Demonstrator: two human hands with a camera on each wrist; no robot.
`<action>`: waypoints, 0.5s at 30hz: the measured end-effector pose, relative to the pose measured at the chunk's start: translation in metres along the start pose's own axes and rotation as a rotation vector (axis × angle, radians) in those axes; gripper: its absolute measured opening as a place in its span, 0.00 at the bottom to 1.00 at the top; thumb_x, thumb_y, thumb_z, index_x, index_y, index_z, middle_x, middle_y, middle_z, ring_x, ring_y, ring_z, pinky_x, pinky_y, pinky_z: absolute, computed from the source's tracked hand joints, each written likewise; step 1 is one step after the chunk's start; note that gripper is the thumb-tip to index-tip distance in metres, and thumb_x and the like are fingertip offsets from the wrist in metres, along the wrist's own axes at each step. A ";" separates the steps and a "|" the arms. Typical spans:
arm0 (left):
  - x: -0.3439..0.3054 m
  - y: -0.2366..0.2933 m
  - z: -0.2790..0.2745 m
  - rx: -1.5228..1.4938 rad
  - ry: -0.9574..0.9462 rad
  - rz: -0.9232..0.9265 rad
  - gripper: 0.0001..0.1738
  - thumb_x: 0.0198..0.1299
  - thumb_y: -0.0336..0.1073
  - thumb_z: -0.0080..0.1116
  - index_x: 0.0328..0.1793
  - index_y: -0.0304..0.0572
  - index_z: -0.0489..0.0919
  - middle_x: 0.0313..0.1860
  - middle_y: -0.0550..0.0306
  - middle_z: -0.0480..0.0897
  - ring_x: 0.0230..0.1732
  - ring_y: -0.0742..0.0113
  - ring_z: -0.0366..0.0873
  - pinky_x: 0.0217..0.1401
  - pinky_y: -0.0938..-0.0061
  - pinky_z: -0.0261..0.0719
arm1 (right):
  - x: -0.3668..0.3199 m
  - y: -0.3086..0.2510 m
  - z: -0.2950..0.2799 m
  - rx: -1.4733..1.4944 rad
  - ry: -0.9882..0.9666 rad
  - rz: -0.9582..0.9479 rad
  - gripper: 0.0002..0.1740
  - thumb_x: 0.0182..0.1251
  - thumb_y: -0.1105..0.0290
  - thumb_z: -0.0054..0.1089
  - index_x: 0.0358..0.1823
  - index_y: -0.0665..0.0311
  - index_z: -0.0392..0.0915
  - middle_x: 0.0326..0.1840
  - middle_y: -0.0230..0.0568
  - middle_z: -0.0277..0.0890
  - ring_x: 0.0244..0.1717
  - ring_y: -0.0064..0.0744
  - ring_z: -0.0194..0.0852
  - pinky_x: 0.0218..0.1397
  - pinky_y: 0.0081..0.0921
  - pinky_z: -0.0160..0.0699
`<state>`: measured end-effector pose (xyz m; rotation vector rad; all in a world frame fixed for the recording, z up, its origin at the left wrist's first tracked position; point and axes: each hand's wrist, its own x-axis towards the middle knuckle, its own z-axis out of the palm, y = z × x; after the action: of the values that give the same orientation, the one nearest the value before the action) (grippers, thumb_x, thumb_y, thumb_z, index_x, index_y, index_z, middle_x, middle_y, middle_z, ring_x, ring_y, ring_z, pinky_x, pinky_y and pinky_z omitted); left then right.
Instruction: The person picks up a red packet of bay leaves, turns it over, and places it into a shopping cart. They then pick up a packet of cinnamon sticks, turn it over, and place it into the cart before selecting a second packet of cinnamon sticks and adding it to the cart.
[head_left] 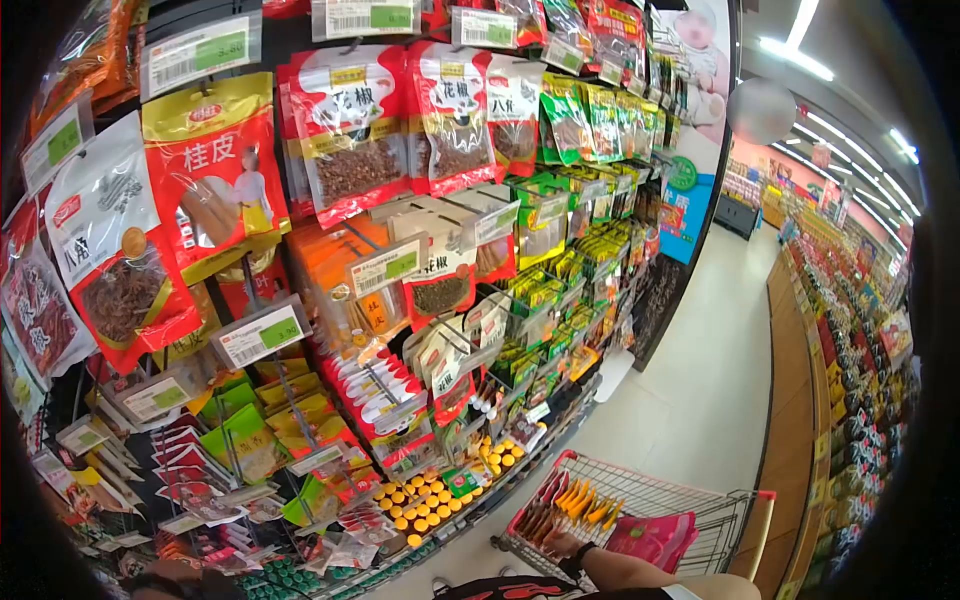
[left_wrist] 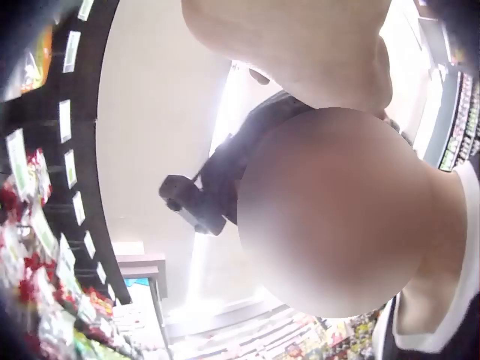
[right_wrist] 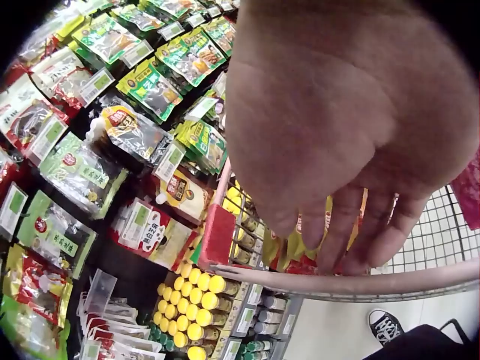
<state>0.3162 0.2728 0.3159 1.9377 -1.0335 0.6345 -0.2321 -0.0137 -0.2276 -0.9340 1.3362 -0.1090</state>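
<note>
My right hand (head_left: 566,548) reaches down into the shopping cart (head_left: 728,510) beside a row of upright packets (head_left: 584,503) with yellow-orange tops. In the right wrist view the palm of that hand (right_wrist: 345,120) fills the upper right. Its fingers (right_wrist: 341,225) point down, slightly spread, with the tips among the red and yellow packets just inside the cart rim (right_wrist: 337,283). A pink bag (head_left: 652,540) lies in the cart beside the packets. My left hand (left_wrist: 300,45) shows only in part, at the top of the left wrist view; I cannot tell how its fingers lie.
Hanging spice packets (head_left: 352,130) with price tags (head_left: 262,335) fill the rack on the left. Yellow-capped bottles (head_left: 425,505) line its lowest shelf. Pale aisle floor (head_left: 690,370) runs ahead, with a wooden-sided display (head_left: 790,370) on the right. A shoe (right_wrist: 385,327) stands below the cart.
</note>
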 end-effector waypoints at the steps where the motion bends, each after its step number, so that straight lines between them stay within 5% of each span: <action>1: -0.008 -0.009 -0.003 0.012 -0.010 -0.034 0.15 0.47 0.41 0.73 0.33 0.45 0.78 0.34 0.55 0.78 0.34 0.53 0.76 0.39 0.63 0.74 | 0.000 0.001 0.000 0.005 -0.008 0.009 0.15 0.70 0.64 0.58 0.53 0.60 0.82 0.39 0.38 0.84 0.37 0.36 0.84 0.40 0.32 0.83; 13: -0.041 -0.031 -0.006 0.054 -0.053 -0.136 0.14 0.45 0.40 0.74 0.31 0.45 0.78 0.33 0.55 0.78 0.33 0.53 0.75 0.38 0.63 0.73 | 0.010 0.024 0.000 -0.052 -0.064 0.058 0.16 0.70 0.63 0.60 0.53 0.64 0.82 0.40 0.39 0.84 0.37 0.35 0.84 0.38 0.30 0.83; 15: -0.043 -0.030 -0.006 0.055 -0.052 -0.140 0.14 0.45 0.39 0.74 0.31 0.45 0.78 0.33 0.55 0.78 0.33 0.53 0.75 0.38 0.63 0.73 | 0.017 0.031 -0.006 -0.234 -0.130 -0.201 0.15 0.71 0.62 0.59 0.53 0.63 0.82 0.40 0.40 0.84 0.37 0.34 0.84 0.37 0.30 0.83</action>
<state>0.3182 0.3060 0.2745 2.0640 -0.9114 0.5413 -0.2456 -0.0067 -0.2597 -1.2523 1.1481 -0.0456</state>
